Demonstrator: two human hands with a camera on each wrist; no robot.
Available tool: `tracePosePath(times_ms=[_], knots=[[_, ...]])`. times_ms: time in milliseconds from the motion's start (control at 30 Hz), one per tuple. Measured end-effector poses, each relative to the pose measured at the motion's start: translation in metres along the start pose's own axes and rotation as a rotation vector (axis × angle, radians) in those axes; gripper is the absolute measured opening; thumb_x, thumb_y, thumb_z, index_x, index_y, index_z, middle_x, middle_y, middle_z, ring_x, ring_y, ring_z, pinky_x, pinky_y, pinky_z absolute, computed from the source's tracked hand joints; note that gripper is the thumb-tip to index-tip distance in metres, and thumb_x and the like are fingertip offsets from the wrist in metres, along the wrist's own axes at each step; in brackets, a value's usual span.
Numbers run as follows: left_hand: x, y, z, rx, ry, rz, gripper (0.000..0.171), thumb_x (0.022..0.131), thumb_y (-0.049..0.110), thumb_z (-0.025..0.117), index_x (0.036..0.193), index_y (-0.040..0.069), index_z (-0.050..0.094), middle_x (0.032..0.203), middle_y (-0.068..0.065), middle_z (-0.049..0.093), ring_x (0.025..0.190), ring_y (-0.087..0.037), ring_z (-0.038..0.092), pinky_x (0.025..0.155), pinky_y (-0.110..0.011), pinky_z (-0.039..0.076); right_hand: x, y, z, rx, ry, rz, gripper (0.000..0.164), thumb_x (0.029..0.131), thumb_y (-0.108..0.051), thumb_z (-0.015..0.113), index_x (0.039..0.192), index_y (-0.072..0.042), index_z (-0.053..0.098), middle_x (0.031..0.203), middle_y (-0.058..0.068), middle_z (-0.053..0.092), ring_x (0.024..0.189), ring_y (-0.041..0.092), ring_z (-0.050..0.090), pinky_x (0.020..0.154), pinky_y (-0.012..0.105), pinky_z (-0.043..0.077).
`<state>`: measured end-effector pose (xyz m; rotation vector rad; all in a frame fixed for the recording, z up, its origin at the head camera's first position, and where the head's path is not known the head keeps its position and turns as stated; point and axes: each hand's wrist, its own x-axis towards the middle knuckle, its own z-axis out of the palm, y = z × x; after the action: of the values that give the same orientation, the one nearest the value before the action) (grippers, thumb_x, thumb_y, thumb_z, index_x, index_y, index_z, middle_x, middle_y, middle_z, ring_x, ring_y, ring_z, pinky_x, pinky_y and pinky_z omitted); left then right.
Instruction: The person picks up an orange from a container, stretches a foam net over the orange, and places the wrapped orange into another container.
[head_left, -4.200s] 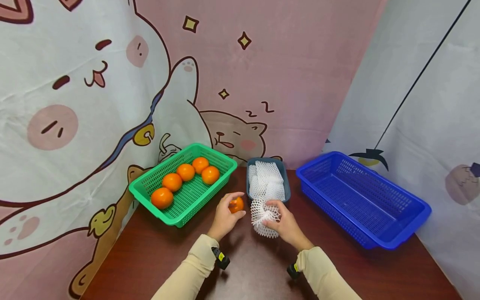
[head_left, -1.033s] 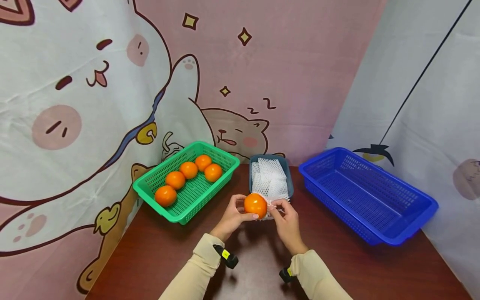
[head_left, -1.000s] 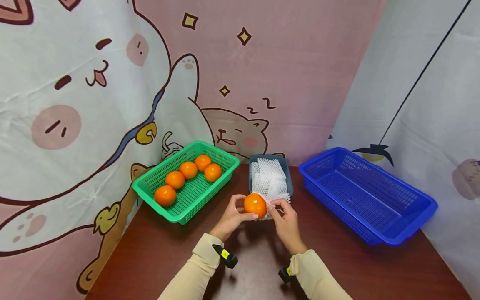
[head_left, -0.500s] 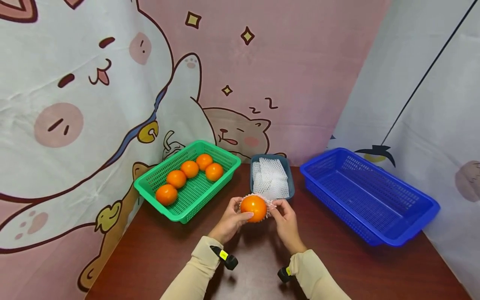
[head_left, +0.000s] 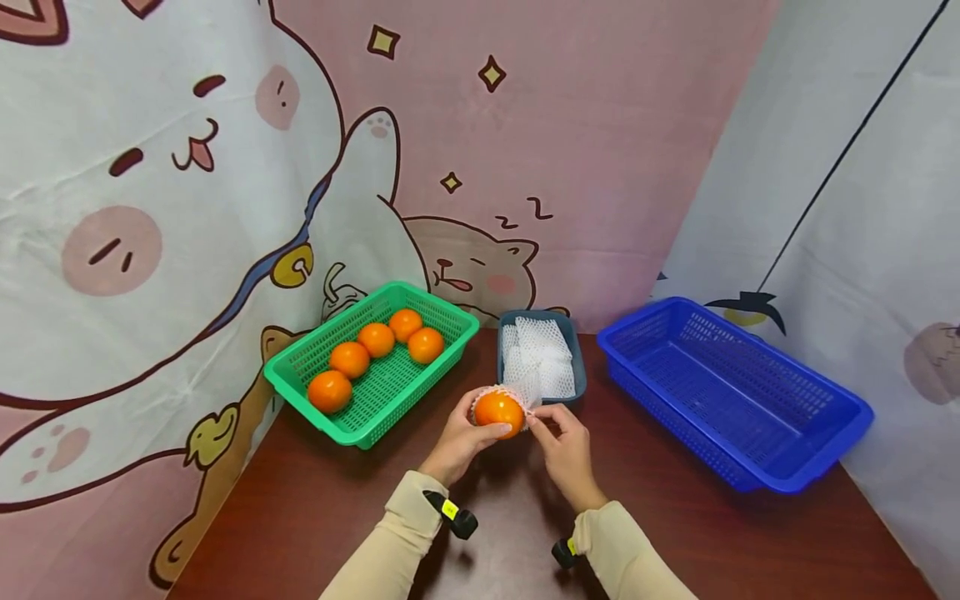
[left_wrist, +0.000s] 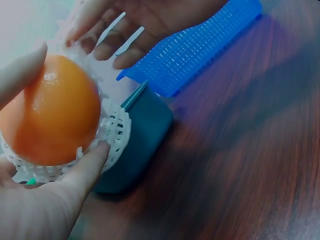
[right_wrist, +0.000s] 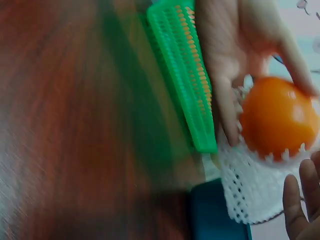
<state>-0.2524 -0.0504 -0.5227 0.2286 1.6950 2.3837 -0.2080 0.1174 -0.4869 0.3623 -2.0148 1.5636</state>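
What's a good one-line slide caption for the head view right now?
Left hand holds an orange partly sleeved in white foam net, right hand pinching its edge.

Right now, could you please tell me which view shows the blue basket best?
The head view, because it takes in the whole blue basket, with nothing covering it. The left wrist view shows only part of it, partly behind the right hand; the right wrist view shows none.

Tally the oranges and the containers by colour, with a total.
Oranges: 6, with 1 in the left hand and 5 in the green basket
Green basket: 1
Blue basket: 1
Dark tub: 1
Total: 9
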Motion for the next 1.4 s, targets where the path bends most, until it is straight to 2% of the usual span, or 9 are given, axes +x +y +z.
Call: tracePosePath(times_ms=[133, 400, 567, 667, 833, 967, 1200, 1300, 1400], knots=[[0.000, -0.001, 0.002, -0.026, 0.023, 0.021, 0.071, 0.078, -0.001, 0.077, 0.138, 0.007, 0.040, 0.132, -0.016, 0.045, 0.108, -0.029, 0.055, 0.086, -0.037, 0.052, -0.005, -0.005, 0.004, 0.004, -0.010, -0.009, 0.004, 0.084, 0.011, 0.067, 0.087, 0.008, 0.067, 0.081, 0.017, 0.063, 0.071, 0.025, 0.059, 0.066, 0.018, 0.048], [0.001, 0.000, -0.002, -0.111, 0.053, -0.025, 0.064, 0.083, 0.006, 0.073, 0.138, 0.008, 0.042, 0.134, -0.015, 0.047, 0.110, -0.030, 0.056, 0.086, -0.048, 0.052, -0.011, -0.010, 0.006, 0.015, -0.045, -0.038, 0.007, 0.086, 0.012, 0.064, 0.090, 0.007, 0.064, 0.084, 0.017, 0.060, 0.076, 0.024, 0.057, 0.070, 0.018, 0.047], [0.002, 0.003, 0.002, -0.031, 0.066, -0.014, 0.066, 0.085, 0.015, 0.074, 0.141, 0.004, 0.042, 0.128, -0.013, 0.054, 0.104, -0.024, 0.059, 0.090, -0.043, 0.050, -0.010, -0.010, 0.007, 0.070, -0.085, 0.130, 0.024, 0.087, 0.005, 0.067, 0.107, 0.012, 0.056, 0.097, 0.022, 0.061, 0.083, 0.031, 0.061, 0.074, 0.023, 0.052], [0.002, 0.003, 0.004, -0.060, 0.056, 0.004, 0.062, 0.087, 0.012, 0.071, 0.140, 0.000, 0.041, 0.125, -0.015, 0.056, 0.103, -0.023, 0.060, 0.092, -0.038, 0.049, -0.010, -0.010, 0.009, 0.040, -0.092, 0.220, 0.030, 0.086, -0.002, 0.071, 0.109, 0.009, 0.055, 0.098, 0.020, 0.063, 0.084, 0.031, 0.063, 0.074, 0.025, 0.053], [0.001, 0.004, 0.007, -0.210, 0.014, 0.004, 0.061, 0.089, 0.004, 0.066, 0.141, 0.005, 0.034, 0.133, -0.017, 0.045, 0.109, -0.027, 0.057, 0.092, -0.038, 0.049, -0.008, -0.007, 0.012, -0.020, -0.062, 0.187, 0.013, 0.087, 0.003, 0.068, 0.096, 0.008, 0.060, 0.090, 0.018, 0.067, 0.078, 0.030, 0.062, 0.071, 0.029, 0.053], [0.000, 0.004, 0.009, -0.246, 0.011, -0.002, 0.064, 0.089, 0.005, 0.066, 0.142, 0.008, 0.030, 0.137, -0.018, 0.038, 0.111, -0.030, 0.055, 0.092, -0.044, 0.049, -0.007, 0.001, 0.013, 0.008, -0.052, 0.166, 0.008, 0.085, 0.009, 0.068, 0.091, 0.008, 0.062, 0.089, 0.019, 0.068, 0.075, 0.031, 0.063, 0.068, 0.026, 0.053], [0.002, -0.001, 0.009, -0.219, 0.160, 0.012, 0.064, 0.090, 0.019, 0.069, 0.143, 0.009, 0.033, 0.134, -0.016, 0.043, 0.105, -0.027, 0.058, 0.083, -0.038, 0.053, -0.019, 0.026, 0.025, 0.203, -0.124, 0.134, 0.012, 0.082, 0.012, 0.064, 0.086, 0.001, 0.060, 0.077, 0.011, 0.065, 0.067, 0.019, 0.067, 0.062, 0.027, 0.056], [0.003, -0.001, 0.008, -0.198, 0.158, 0.024, 0.065, 0.091, 0.018, 0.069, 0.144, 0.010, 0.034, 0.135, -0.015, 0.042, 0.107, -0.027, 0.056, 0.083, -0.037, 0.053, -0.019, 0.023, 0.023, 0.224, -0.175, 0.135, 0.011, 0.082, 0.010, 0.065, 0.086, 0.000, 0.060, 0.077, 0.009, 0.065, 0.067, 0.018, 0.066, 0.062, 0.029, 0.056], [0.004, 0.001, 0.006, -0.039, 0.110, 0.064, 0.070, 0.087, 0.013, 0.073, 0.146, 0.011, 0.034, 0.136, -0.014, 0.043, 0.109, -0.027, 0.054, 0.084, -0.034, 0.052, -0.015, 0.021, 0.017, 0.149, -0.164, 0.169, 0.008, 0.085, 0.002, 0.069, 0.090, -0.002, 0.064, 0.080, 0.007, 0.066, 0.069, 0.017, 0.065, 0.063, 0.029, 0.056]])
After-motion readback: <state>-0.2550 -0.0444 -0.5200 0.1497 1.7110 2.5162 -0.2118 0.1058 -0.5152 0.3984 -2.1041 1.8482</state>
